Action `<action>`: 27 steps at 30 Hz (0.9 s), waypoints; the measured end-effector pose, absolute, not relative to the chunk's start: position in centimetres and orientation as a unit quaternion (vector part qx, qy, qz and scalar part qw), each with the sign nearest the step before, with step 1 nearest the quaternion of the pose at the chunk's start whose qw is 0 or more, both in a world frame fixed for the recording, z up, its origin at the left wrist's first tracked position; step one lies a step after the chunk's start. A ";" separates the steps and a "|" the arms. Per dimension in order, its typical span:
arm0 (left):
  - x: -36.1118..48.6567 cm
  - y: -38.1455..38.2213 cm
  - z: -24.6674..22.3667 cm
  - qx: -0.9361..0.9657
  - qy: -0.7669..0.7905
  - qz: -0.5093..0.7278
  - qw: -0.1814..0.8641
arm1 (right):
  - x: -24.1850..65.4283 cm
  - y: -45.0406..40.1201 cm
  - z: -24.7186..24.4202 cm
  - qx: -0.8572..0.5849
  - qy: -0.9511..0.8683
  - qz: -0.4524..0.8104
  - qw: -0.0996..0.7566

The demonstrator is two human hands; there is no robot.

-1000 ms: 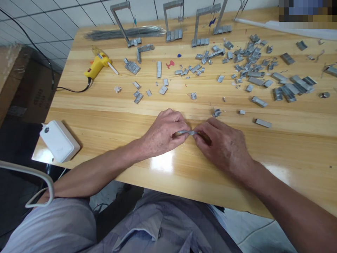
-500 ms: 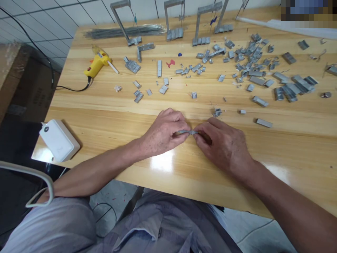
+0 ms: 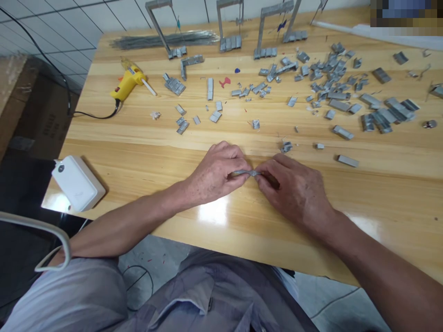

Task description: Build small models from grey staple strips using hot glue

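My left hand [image 3: 223, 173] and my right hand [image 3: 294, 189] meet over the front middle of the table, both closed in a pinch. Between the fingertips runs a thin grey metal strip [image 3: 254, 173], with a small bump near its middle; each hand grips one end and the fingers cover much of it. Just beyond the right hand lies a small clump of staple pieces [image 3: 286, 146]. A short grey staple stick [image 3: 348, 161] rests to the right of that hand.
Loose staple sticks [image 3: 339, 105] are scattered across the back right. Upright grey frames [image 3: 265, 53] stand along the back beside a bundle of thin metal rods [image 3: 148, 42]. A yellow glue gun [image 3: 128, 84] lies at the left, a white box-shaped device [image 3: 79, 183] nearer the left edge.
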State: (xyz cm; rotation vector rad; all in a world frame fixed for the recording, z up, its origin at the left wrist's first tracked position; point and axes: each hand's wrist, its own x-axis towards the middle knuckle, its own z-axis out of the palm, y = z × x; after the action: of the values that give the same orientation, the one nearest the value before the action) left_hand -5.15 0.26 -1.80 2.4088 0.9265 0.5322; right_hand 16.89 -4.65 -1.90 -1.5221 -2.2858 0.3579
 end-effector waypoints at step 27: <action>-5.1 -0.3 -2.2 0.886 0.344 0.218 0.222 | 17.3 -4.9 -2.2 -0.521 -0.817 0.119 0.214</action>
State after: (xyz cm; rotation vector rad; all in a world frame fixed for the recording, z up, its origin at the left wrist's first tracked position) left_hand -5.15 -0.32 -2.21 2.4480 0.9501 0.6015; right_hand 17.29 -4.87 -2.22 -1.4467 -2.2674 0.3311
